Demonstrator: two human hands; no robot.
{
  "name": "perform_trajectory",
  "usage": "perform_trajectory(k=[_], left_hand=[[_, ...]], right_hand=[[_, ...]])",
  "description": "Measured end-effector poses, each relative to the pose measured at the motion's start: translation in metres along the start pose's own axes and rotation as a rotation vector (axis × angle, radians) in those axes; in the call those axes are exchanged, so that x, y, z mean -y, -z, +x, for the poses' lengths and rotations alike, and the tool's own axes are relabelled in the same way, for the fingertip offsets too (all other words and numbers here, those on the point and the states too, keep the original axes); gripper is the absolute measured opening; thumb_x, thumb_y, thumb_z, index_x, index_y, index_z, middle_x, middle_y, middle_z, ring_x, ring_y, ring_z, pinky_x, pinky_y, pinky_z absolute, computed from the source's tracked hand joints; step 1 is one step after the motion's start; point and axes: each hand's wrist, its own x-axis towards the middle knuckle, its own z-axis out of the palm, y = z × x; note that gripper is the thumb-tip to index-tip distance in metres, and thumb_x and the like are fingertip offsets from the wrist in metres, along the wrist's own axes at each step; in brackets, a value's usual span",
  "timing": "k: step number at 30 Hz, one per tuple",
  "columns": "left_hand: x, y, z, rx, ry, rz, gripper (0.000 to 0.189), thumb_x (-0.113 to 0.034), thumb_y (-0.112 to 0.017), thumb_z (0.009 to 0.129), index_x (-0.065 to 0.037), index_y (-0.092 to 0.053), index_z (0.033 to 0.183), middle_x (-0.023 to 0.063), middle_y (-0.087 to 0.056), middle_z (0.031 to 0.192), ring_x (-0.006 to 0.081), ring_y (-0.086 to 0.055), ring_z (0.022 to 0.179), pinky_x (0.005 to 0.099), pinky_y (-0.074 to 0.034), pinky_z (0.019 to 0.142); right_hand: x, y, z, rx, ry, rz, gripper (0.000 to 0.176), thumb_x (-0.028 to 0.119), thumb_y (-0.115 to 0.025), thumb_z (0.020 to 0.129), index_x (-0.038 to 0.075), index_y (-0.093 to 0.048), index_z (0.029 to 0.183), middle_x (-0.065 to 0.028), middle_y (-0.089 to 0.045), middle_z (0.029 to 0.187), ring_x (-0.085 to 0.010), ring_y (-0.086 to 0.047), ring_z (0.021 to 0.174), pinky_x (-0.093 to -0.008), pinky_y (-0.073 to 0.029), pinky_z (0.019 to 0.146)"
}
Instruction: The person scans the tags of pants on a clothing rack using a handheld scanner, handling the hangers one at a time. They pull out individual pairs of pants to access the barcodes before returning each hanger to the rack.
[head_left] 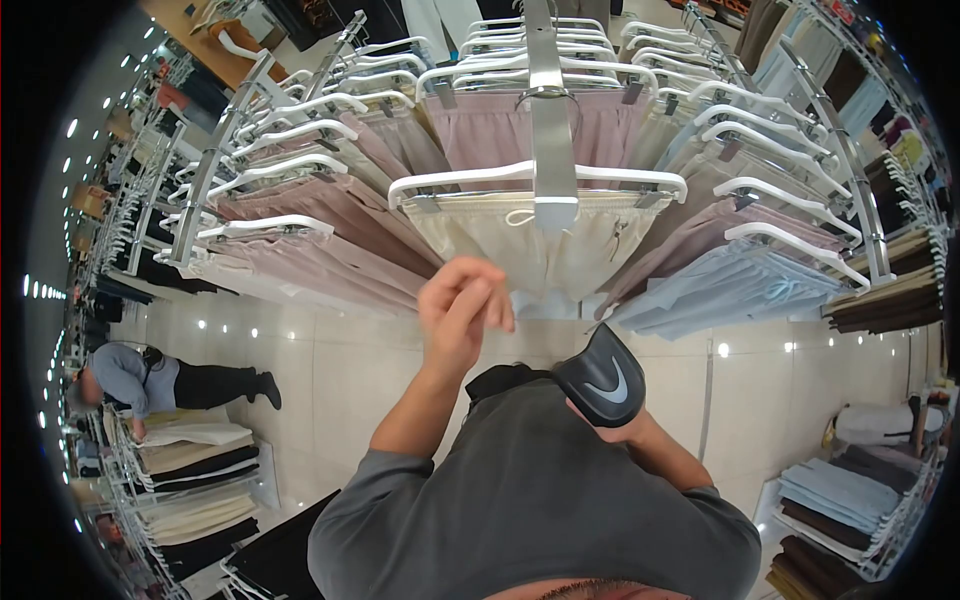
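1 slipper [600, 378] in right hand [612, 432], maybe 2

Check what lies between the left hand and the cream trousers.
Nothing: in the head view the left hand overlaps the cream trousers at their hem; contact unclear.

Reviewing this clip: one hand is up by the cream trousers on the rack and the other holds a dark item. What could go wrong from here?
1. The left hand is blurred just below the cream trousers; a hasty grab might pull them off the white hanger.
2. The right hand is busy with the dark swoosh-marked item, so a slipping hanger would likely be hard to catch.
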Motion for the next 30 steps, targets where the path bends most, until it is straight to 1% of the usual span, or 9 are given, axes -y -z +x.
perform_trajectory(k=[6,11,14,17,20,23,25,26,30], left_hand=[[-0.106,-0.034,-0.026,0.477,-0.572,0.017,0.014,-0.003,-0.058,0.095,0.001,-0.064,0.084,0.0100,-0.064,0.064,0.0212,-0.061,0.053,0.0305,-0.048,0.048],[-0.158,-0.058,-0.037,0.759,-0.739,-0.001,0.022,-0.025,-0.057,0.105,-0.005,-0.061,0.113,0.0116,-0.064,0.060,0.0218,-0.055,0.042,0.0302,-0.045,0.042],[-0.176,-0.057,-0.044,0.760,-0.619,0.033,0.057,-0.047,-0.059,0.102,-0.024,-0.048,0.153,0.0112,-0.061,0.060,0.0150,-0.046,0.040,0.0257,-0.033,0.039],[-0.180,-0.048,-0.030,0.895,-0.705,-0.054,0.023,-0.039,-0.065,0.100,-0.026,-0.067,0.118,0.0137,-0.061,0.063,0.0122,-0.040,0.040,0.0251,-0.025,0.042],[-0.177,-0.031,-0.027,0.949,-0.850,-0.086,0.019,-0.006,-0.056,0.096,-0.002,-0.062,0.079,0.0182,-0.064,0.070,0.0234,-0.053,0.048,0.0305,-0.038,0.042],[-0.178,-0.030,-0.030,0.899,-0.915,-0.173,0.030,-0.013,-0.049,0.103,-0.002,-0.063,0.080,0.0186,-0.063,0.070,0.0230,-0.052,0.047,0.0294,-0.033,0.042],[-0.186,-0.030,-0.032,0.856,-0.694,-0.138,0.029,-0.033,-0.063,0.101,-0.021,-0.062,0.128,0.0076,-0.057,0.058,0.0110,-0.039,0.038,0.0245,-0.027,0.042],[-0.182,-0.026,-0.029,0.864,-0.695,-0.143,0.029,-0.033,-0.063,0.101,-0.021,-0.062,0.128,0.0076,-0.057,0.058,0.0110,-0.039,0.038,0.0245,-0.027,0.042],[-0.143,-0.011,-0.021,0.824,-0.681,-0.228,0.040,-0.015,-0.042,0.105,0.000,-0.064,0.076,0.0113,-0.064,0.065,0.0216,-0.055,0.047,0.0305,-0.037,0.043]], right_hand=[[0.011,-0.026,0.009,-0.033,-0.166,0.106,0.060,0.010,-0.076,0.067,0.002,-0.065,0.125,-0.0128,-0.070,0.119,-0.0297,-0.066,0.112,-0.0362,-0.046,0.099],[0.006,-0.054,-0.005,0.014,-0.146,0.089,0.068,0.011,-0.077,0.065,0.000,-0.061,0.130,-0.0140,-0.067,0.124,-0.0297,-0.064,0.117,-0.0367,-0.043,0.104],[0.012,-0.064,-0.013,0.044,-0.189,0.083,0.073,0.012,-0.079,0.064,-0.001,-0.058,0.133,-0.0153,-0.064,0.127,-0.0302,-0.063,0.118,-0.0375,-0.042,0.105],[0.033,-0.065,0.010,0.005,-0.242,0.071,0.055,0.012,-0.079,0.073,0.002,-0.065,0.125,-0.0129,-0.069,0.119,-0.0302,-0.066,0.110,-0.0396,-0.047,0.099],[0.047,-0.069,0.022,-0.056,-0.277,0.058,0.034,0.011,-0.079,0.083,0.005,-0.074,0.116,-0.0099,-0.074,0.109,-0.0300,-0.069,0.102,-0.0417,-0.051,0.094],[0.066,-0.067,0.038,-0.058,-0.292,0.072,0.033,0.012,-0.079,0.083,0.005,-0.074,0.115,-0.0099,-0.074,0.108,-0.0305,-0.069,0.101,-0.0422,-0.051,0.094],[0.066,-0.064,0.040,-0.048,-0.295,0.078,0.032,0.011,-0.079,0.083,0.005,-0.074,0.114,-0.0098,-0.074,0.108,-0.0307,-0.069,0.100,-0.0423,-0.051,0.094],[0.058,-0.064,0.033,0.016,-0.183,-0.020,0.046,0.010,-0.076,0.076,0.003,-0.069,0.120,-0.0111,-0.072,0.115,-0.0292,-0.068,0.106,-0.0408,-0.049,0.097],[0.049,-0.058,0.032,0.103,-0.113,-0.029,0.062,0.012,-0.075,0.069,0.000,-0.064,0.128,-0.0138,-0.069,0.123,-0.0291,-0.066,0.114,-0.0384,-0.048,0.099]])
